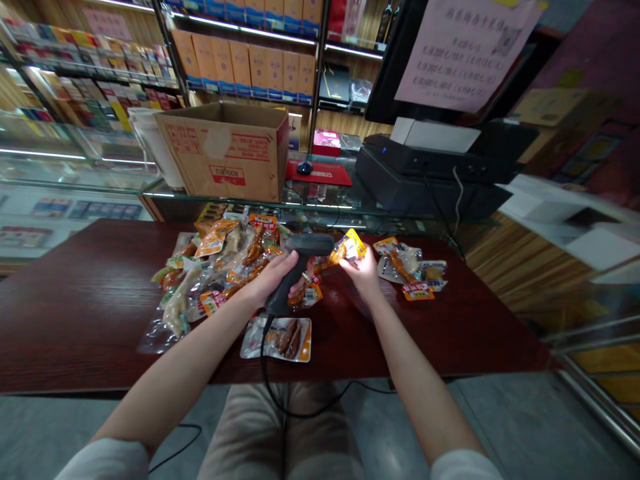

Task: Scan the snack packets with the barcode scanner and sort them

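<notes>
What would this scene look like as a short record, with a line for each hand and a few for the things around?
Left hand: grips a dark, pistol-shaped plastic scanner with a black cable
Right hand: holds a small clear food packet with a yellow end, beside the scanner's head
Left side: a heap of clear plastic food packets
Right side: a smaller group of packets
Near edge: a flat silver-and-orange packet
Surface: dark red-brown table
Behind: an open brown cardboard box
</notes>
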`<state>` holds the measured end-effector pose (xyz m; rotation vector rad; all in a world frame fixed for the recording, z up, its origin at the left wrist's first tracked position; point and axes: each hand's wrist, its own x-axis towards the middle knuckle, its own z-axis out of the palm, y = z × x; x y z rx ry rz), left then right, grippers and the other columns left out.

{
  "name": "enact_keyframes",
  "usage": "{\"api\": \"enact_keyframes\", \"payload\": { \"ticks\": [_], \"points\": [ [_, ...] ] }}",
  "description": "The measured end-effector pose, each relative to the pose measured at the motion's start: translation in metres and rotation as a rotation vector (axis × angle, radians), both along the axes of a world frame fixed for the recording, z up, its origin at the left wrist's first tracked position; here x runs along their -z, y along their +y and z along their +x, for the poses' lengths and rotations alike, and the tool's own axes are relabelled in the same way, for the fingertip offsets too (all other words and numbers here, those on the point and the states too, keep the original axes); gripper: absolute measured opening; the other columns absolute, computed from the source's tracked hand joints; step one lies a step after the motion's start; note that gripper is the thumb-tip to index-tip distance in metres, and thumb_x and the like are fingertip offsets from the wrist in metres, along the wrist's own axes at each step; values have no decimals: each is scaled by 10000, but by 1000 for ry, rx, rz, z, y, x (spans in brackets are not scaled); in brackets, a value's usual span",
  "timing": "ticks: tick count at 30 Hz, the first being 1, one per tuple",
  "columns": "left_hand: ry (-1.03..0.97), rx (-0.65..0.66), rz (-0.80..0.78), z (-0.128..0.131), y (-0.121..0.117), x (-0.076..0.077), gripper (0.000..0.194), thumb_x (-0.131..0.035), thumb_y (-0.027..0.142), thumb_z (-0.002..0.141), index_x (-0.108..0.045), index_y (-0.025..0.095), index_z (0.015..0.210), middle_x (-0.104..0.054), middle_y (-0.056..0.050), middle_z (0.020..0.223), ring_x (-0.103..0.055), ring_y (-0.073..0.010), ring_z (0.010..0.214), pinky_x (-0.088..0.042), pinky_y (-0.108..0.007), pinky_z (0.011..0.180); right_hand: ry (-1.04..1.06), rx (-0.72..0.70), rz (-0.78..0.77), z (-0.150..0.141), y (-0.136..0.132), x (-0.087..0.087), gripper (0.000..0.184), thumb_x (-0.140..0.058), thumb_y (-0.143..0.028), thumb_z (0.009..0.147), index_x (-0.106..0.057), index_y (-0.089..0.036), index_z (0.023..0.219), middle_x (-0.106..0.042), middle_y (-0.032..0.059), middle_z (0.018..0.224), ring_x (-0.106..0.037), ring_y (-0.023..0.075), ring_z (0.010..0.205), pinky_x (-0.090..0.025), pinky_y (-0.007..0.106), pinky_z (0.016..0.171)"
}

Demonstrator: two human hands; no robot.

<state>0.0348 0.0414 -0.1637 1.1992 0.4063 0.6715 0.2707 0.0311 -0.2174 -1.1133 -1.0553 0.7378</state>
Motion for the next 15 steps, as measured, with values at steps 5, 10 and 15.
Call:
{"api": "enact_keyframes", "payload": {
  "ticks": [5, 10, 15],
  "points": [
    [-5, -8, -11, 0, 2, 3, 614, -583, 699, 811, -629, 104, 957, -493, 24, 450, -433, -95, 356, -326, -207, 360, -31, 13, -15, -1, -3, -2, 538, -774, -332, 627, -496, -267, 1083, -650, 46, 1080, -647, 212, 1012, -519, 388, 964],
    [-28, -42, -24, -4, 10, 2, 614, -599, 692, 803, -632, 104, 978, -510, 17, 453, -418, -95, 358, -305, -208, 354, -19, 141, 11, 14, 3, 5, 726, -767, -346, 612, -430, -298, 1253, -630, 38, 1074, -642, 195, 946, -538, 384, 903],
    [-16, -157, -88, -21, 24, -10, 577, -666, 646, 764, -601, 119, 987, -516, 24, 476, -453, -103, 391, -334, -204, 378, -94, 341, -3, 63, 12, 1, 812, -689, -358, 652, -336, -255, 1377, -629, 63, 1026, -650, 222, 886, -533, 430, 889]
  ]
}}
